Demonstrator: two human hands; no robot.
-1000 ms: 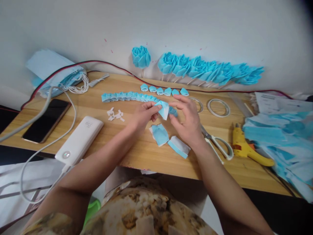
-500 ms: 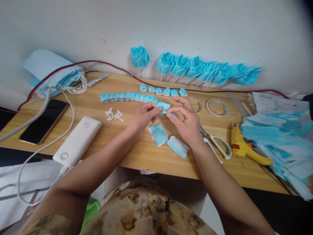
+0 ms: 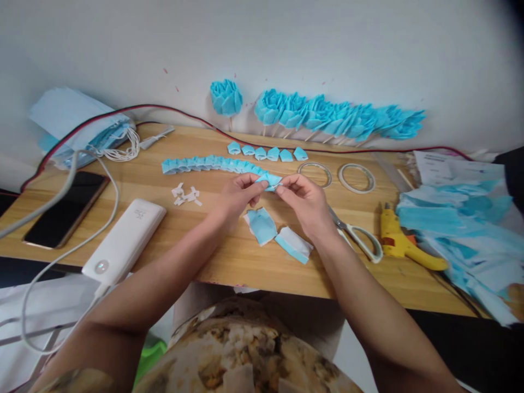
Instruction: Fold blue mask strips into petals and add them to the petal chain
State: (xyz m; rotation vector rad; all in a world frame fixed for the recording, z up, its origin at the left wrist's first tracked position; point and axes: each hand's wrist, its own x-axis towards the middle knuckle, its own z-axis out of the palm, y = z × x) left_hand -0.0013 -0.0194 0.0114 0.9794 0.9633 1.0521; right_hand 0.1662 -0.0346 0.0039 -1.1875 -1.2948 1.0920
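Note:
A small folded piece of blue fabric is held over the middle of the table between both hands. My left hand pinches its left end, thumb on top. At its right end, my right hand pinches the edge between thumb and fingers. Just behind lies a curved row of folded blue petals. Below the hands are two cut pieces, a blue square and a white-and-blue one. Farther back, several separate folded petals stand in a line.
Blue fabric flowers on sticks lean along the wall. To the right are tape rolls, scissors, a yellow glue gun and fabric scraps. On the left lie white scraps, a power bank, a phone and masks.
My right hand's fingers, which were spread and raised, have closed in on the right end of the folded fabric. The whole view has shifted slightly.

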